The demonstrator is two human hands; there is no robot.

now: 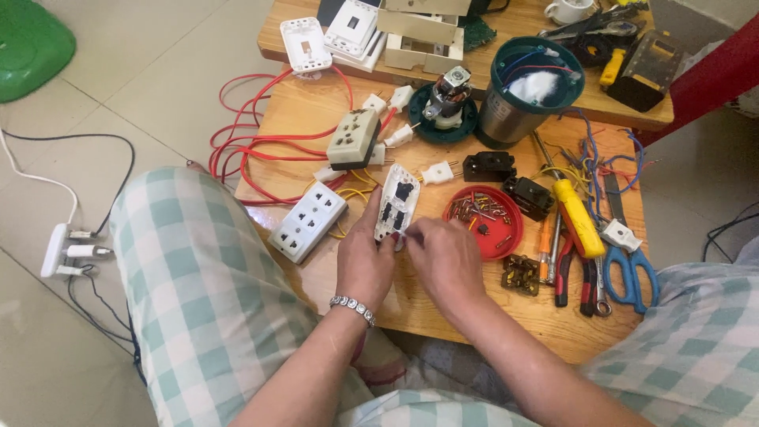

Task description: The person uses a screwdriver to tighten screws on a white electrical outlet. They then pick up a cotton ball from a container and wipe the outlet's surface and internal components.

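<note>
My left hand [365, 257] grips a white switch plate [396, 202] with black inserts, holding it upright over the low wooden table [443, 312]. My right hand [444, 255] has its fingers pinched at the plate's lower edge; whether a small part sits between the fingertips is hidden. A silver bracelet circles my left wrist. Right beside my right hand lies a red lid [484, 212] holding several screws and small parts.
A white multi-socket strip [307, 221] and a beige socket block [354, 138] on red wire lie left. A yellow-handled screwdriver [577, 217], pliers [563, 269], blue scissors [632, 273], a motor [447, 99] and a steel canister [528, 91] lie right and behind.
</note>
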